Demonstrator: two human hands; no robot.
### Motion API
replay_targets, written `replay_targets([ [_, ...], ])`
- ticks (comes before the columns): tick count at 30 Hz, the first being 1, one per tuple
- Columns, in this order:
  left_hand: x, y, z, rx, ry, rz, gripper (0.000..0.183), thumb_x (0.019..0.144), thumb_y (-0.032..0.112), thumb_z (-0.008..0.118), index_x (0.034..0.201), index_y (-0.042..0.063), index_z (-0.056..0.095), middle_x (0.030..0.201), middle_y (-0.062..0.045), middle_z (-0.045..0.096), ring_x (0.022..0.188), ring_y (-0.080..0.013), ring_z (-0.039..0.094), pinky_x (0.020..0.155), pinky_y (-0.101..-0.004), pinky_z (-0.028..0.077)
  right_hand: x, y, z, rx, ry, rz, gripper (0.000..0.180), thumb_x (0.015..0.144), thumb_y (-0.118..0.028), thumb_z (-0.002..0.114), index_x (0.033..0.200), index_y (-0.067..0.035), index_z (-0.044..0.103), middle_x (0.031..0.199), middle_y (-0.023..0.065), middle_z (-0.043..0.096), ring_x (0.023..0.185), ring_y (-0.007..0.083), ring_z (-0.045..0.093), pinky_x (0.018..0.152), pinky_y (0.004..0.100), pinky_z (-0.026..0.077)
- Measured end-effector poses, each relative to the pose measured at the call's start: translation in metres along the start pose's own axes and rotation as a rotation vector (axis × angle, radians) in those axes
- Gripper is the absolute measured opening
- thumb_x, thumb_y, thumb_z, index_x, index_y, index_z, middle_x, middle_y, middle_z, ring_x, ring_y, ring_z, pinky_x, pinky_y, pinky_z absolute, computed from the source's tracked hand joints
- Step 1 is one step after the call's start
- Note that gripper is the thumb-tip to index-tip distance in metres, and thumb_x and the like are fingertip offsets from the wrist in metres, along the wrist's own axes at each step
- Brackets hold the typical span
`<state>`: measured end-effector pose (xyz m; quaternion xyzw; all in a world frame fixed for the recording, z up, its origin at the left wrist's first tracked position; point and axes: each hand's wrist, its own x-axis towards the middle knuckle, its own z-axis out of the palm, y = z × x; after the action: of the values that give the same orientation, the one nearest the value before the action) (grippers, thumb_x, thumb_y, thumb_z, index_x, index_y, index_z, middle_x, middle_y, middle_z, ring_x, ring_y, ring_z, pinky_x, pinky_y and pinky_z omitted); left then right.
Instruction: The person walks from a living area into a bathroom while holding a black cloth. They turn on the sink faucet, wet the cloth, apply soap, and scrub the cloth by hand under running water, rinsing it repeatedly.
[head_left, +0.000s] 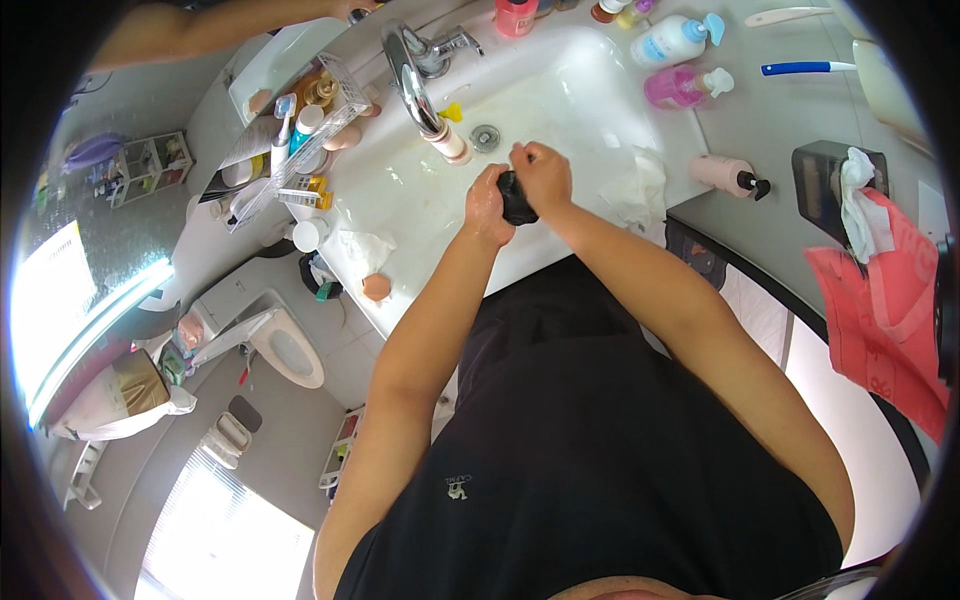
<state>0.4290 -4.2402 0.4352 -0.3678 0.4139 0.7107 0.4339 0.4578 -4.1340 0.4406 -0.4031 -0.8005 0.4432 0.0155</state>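
Note:
Over the near part of a white washbasin (600, 67), both my hands grip one bunched black wet-looking item (516, 201), perhaps cloth. My left hand (486, 202) holds its left side and looks wet. On its right side and top, my right hand (543, 176) is curled in a fist. Just beyond my hands are the metal drain (484, 138) and the end of the chrome faucet (409, 79). No water stream can be made out. A small yellow piece (452, 112) lies beside the faucet spout. What the fingers cover of the black item is hidden.
White crumpled cloths lie at the basin's left (365, 251) and right (637, 187). Pump bottles, a pink one (675, 87) among them, line the right rim. A clear rack (322, 127) of toiletries stands left, near a mirror. A toilet (289, 349) is at the lower left; a red bag (885, 307) hangs right.

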Motion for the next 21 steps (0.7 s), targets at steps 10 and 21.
replay_targets([
  [10,0.007,-0.007,-0.026,-0.074,-0.204,-0.106,0.028,0.098,0.03,0.054,0.114,0.008,0.059,0.101,-0.007,0.066,0.096,-0.0272,0.067,0.083,-0.0453,0.057,-0.009,-0.001,0.002,0.07,-0.003,-0.043,0.028,0.089,-0.027,0.066,0.075,-0.003,0.068,0.082,0.0211,0.067,0.075,0.0387,0.065,0.067,0.0461,0.05],
  [21,0.013,-0.006,-0.044,-0.14,-0.318,-0.059,0.021,0.098,0.026,0.054,0.104,0.007,0.061,0.098,-0.009,0.067,0.088,-0.0247,0.067,0.08,-0.0465,0.058,-0.005,0.007,0.009,0.113,0.103,-0.134,0.028,0.087,-0.028,0.067,0.074,-0.004,0.071,0.074,0.0201,0.067,0.07,0.0413,0.065,0.066,0.0465,0.052],
])
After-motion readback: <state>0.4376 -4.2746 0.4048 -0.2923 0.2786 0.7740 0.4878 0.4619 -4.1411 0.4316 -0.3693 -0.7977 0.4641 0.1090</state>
